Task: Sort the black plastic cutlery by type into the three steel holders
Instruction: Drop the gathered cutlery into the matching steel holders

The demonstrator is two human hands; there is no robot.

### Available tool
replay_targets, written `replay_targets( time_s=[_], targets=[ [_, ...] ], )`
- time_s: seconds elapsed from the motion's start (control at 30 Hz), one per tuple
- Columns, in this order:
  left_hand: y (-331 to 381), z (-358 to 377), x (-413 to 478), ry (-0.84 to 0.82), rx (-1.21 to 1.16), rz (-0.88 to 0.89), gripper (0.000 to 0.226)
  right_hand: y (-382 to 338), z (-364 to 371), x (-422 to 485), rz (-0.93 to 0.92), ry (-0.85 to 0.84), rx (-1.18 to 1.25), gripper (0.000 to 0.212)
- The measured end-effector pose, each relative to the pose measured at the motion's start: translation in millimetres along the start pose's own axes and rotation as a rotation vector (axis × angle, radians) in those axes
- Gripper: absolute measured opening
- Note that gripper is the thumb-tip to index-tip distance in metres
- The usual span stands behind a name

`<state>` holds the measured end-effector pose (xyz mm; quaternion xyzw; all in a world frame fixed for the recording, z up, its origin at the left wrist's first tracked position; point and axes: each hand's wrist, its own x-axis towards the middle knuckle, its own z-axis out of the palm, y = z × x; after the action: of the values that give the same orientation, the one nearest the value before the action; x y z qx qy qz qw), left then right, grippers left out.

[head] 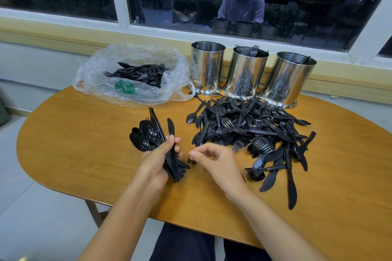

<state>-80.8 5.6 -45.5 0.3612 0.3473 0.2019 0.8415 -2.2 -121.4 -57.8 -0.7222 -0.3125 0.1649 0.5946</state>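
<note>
Sorting looks barely begun: on the table (84,154) the pile (250,131) is big and the bag (135,74) holds more. Of the holders (246,70), only the middle one shows a few forks. Your left hand (157,161) grips a bundle of spoons and knives (148,133). Your right hand (216,161) is half-curled just beside it, fingertips at a small black piece; can't tell if it's pinched.

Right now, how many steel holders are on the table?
3, in a row at the table's far edge by the window: left holder beside the bag; middle holder, forks poking out; right holder. None seem hidden.
</note>
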Motion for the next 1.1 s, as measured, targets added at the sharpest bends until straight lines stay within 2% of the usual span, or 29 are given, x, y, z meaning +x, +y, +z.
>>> replay_targets(
  time_s=[0.07, 0.2, 0.4, 0.47, 0.57, 0.67, 0.77, 0.9, 1.0, 1.03, 1.1],
  targets=[
    [2, -4, 1, 0.018, 0.017, 0.009, 0.019, 0, -8, 10, -0.044, 0.016, -0.108, 0.007],
    [3, -10, 1, -0.002, 0.033, 0.03, 0.018, 2, -28, 37, -0.137, 0.024, -0.507, 0.014],
    [5, -21, 1, -0.05, 0.162, -0.044, 0.027, -1, -29, 65, -0.198, -0.267, -0.91, 0.029],
    [6, -22, -2, -0.041, 0.141, -0.059, 0.023, -4, -23, 69, -0.241, -0.346, -1.046, 0.032],
    [5, -21, -4, -0.027, 0.12, -0.047, 0.021, -8, -16, 73, -0.341, -0.386, -1.235, 0.031],
    [5, -22, -5, -0.005, 0.132, -0.037, 0.02, -9, -13, 78, -0.416, -0.41, -1.312, 0.026],
    [6, -23, -5, -0.015, 0.117, -0.046, 0.019, -12, -15, 85, -0.5, -0.373, -1.282, 0.016],
    [5, -22, -6, -0.054, 0.058, -0.058, 0.016, -24, -18, 84, -0.521, -0.01, -1.066, 0.012],
    [2, -18, -6, -0.076, -0.001, -0.046, 0.013, -31, -18, 75, -0.404, 0.168, -0.824, 0.011],
    [1, -16, -6, -0.08, -0.017, -0.04, 0.013, -33, -18, 71, -0.335, 0.178, -0.661, 0.011],
    [-3, -10, -6, -0.088, -0.033, -0.03, 0.015, -38, -19, 60, -0.143, 0.104, -0.354, 0.025]
  ],
)
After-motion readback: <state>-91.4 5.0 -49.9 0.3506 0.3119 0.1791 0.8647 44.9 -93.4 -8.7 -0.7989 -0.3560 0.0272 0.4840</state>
